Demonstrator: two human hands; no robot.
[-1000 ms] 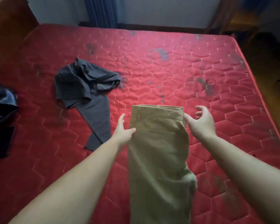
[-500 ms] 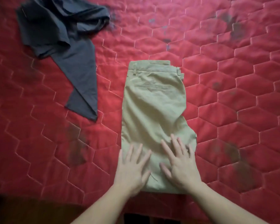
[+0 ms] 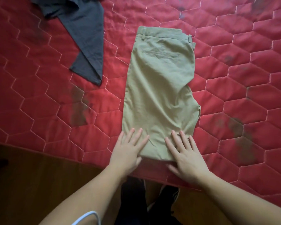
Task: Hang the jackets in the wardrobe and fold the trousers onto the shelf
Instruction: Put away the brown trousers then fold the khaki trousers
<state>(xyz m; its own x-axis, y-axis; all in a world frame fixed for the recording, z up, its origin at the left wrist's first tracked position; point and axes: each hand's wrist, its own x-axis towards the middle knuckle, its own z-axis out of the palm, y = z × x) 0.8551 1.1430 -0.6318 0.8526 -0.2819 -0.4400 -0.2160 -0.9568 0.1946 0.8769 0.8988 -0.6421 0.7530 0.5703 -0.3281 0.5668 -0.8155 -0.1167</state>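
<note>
Left hand (image 3: pixel 128 153), right hand (image 3: pixel 187 159) fingers (image 3: pixel 184 140) flat, apparently pressing near end of trousers (image 3: pixel 159 82).

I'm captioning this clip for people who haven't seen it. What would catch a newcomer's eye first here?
The khaki trousers, folded lengthwise, lie in the middle of the red quilted mattress, with the waistband at the far end. The left hand and the right hand press flat on the trousers' near end, close to the mattress edge. A crumpled dark grey garment lies on the mattress at upper left.

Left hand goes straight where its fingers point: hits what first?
Just more of the khaki trousers under the left hand; the line runs roughly toward the back pocket, nothing else on it.
</note>
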